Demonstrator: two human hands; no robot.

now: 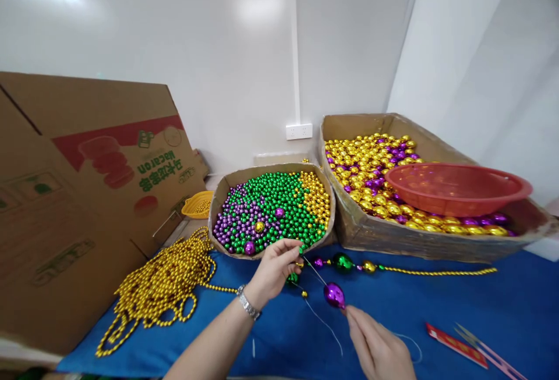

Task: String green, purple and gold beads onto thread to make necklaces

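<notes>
Where the left hand [275, 269] is: pretty much 6 o'clock of the view, thumb and fingers pinched together on a small shiny green bead [301, 249], silver metal-link band [248, 303] round the wrist.
Right hand [379, 345]: lower down at 5 o'clock, fingertips closed on the bottom end of a big glossy purple oval bead [334, 294].
Thin pale thread [315, 271]: runs from that purple one up to the left fingertips.
Strand of purple, green and gold beads [342, 262]: lying just past the hands on a bright blue cloth [288, 339], tailing off toward 4 o'clock; part's behind the left hand, so can't tell how it joins up.
Shallow cardboard box of small purple, green and gold beads [242, 175]: just beyond the left hand, under the centre toward 6.
Bigger cardboard box of gold and purple balls [393, 238]: 3 o'clock, with a red plastic basin [437, 182] sitting over the balls.
Shiny gold bead strings [166, 281]: heaped loosely at 8 o'clock.
Slim pink tool with gold prongs [493, 357]: 4 o'clock, beside a flat red packet [456, 344].
</notes>
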